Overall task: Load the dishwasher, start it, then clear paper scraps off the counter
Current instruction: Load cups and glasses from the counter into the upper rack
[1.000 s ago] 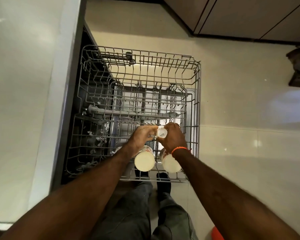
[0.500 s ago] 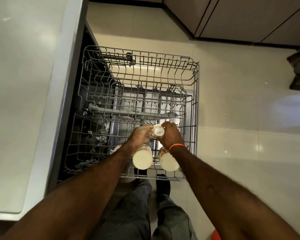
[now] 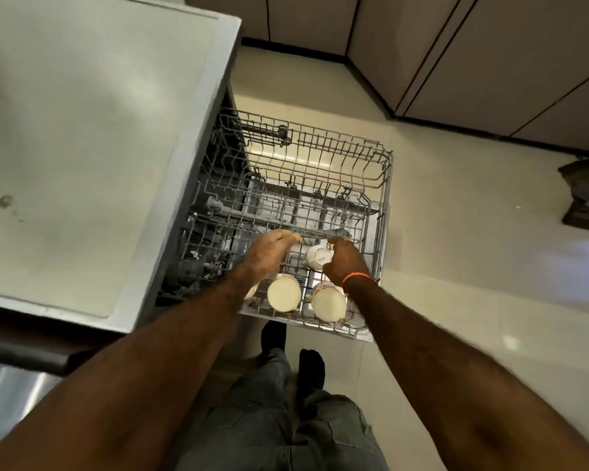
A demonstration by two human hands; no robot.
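A grey wire dishwasher rack (image 3: 385,185) is pulled out over the floor. A small white cup (image 3: 317,257) stands upside down in its near part. My right hand (image 3: 346,261) holds this cup, fingers curled at its right side. My left hand (image 3: 271,248) hovers just left of the cup with fingers stretched out, not touching it. Two larger pale cups (image 3: 284,294) (image 3: 329,302) lie inverted along the rack's near edge, below my hands.
The grey counter top (image 3: 82,130) fills the left, with a few dark marks. Brown cabinet fronts (image 3: 490,62) run along the back right. A dark object (image 3: 585,195) lies on the pale tiled floor at far right. My legs stand before the rack.
My left hand has let go of the small cup and spread open to its left. The right hand stays on the cup. The view has shifted, showing more of the counter.
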